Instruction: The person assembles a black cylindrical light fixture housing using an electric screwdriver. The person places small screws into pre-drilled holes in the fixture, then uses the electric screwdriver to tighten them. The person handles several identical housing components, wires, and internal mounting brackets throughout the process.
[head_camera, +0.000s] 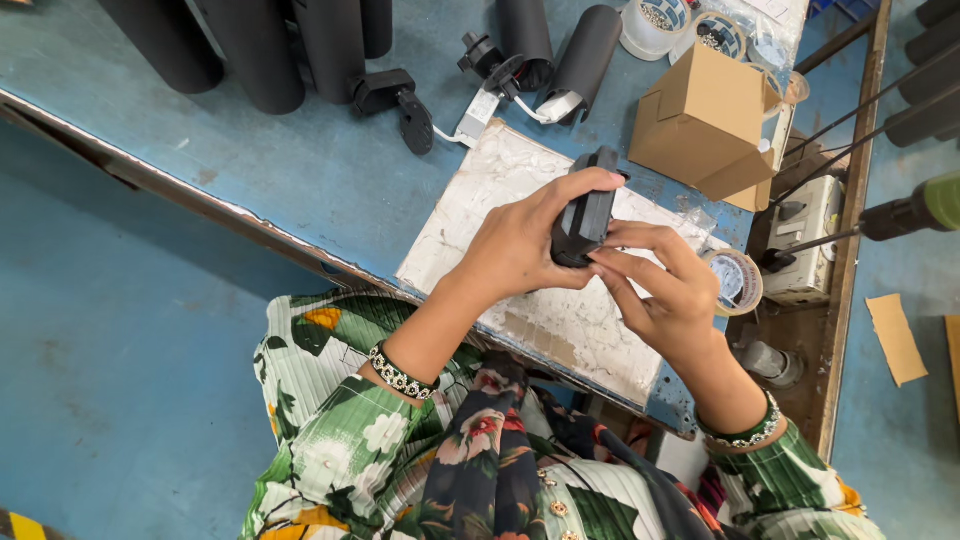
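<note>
Here my left hand (520, 245) grips the small black plastic housing (585, 215) above the worn white mat (520, 320); my right hand (665, 290) pinches its lower end, fitting unfinished.

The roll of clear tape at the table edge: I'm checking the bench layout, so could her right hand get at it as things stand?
Probably yes. The roll of clear tape lies just beside the right hand with nothing between, but that hand and the left hand both hold the black plastic part, so it must let go first.
</note>
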